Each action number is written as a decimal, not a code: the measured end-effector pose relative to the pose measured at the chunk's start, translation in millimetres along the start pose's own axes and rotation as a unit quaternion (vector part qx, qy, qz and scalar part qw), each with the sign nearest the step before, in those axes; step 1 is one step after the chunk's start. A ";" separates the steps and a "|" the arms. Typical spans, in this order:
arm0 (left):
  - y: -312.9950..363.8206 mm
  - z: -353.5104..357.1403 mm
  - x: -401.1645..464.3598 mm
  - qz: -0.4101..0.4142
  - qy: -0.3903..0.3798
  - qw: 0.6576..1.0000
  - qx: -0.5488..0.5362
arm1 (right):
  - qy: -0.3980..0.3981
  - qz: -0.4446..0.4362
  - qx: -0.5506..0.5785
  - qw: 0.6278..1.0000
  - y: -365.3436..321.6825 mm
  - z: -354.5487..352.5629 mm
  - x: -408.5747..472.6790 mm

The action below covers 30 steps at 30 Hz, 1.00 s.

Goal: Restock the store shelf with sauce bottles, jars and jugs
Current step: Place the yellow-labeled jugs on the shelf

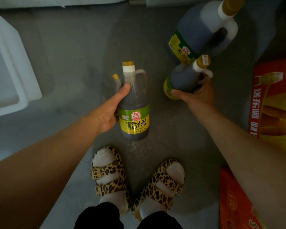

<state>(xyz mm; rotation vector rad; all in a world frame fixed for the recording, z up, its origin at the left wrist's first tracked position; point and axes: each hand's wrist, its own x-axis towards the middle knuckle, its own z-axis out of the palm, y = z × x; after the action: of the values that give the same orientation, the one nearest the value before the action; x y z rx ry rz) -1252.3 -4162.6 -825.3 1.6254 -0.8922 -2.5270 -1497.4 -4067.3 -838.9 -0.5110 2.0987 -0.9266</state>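
From the head view, 1 bottle [133,103] is held in the left hand [112,108], with a 2nd cap [115,76] seen just behind it. Another bottle [186,78] is gripped by the right hand [195,95]. A big jug [203,28] is left on the floor [73,55]. No shelf is seen, so nothing looks stocked yet.

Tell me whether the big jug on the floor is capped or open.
Capped. The big jug has a gold cap over its white neck; whether that seal is intact cannot be told.
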 end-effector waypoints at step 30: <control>343.5 179.9 -454.2 0.107 -0.043 0.979 -0.168 | -0.005 -0.037 0.276 0.960 -481.0 -251.7 -302.7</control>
<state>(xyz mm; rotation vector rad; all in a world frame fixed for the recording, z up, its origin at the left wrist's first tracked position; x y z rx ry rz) -1292.6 -4231.8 -233.5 1.2599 -0.5661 -2.4474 -1481.4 -4085.3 -217.8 -0.2969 1.7113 -1.4819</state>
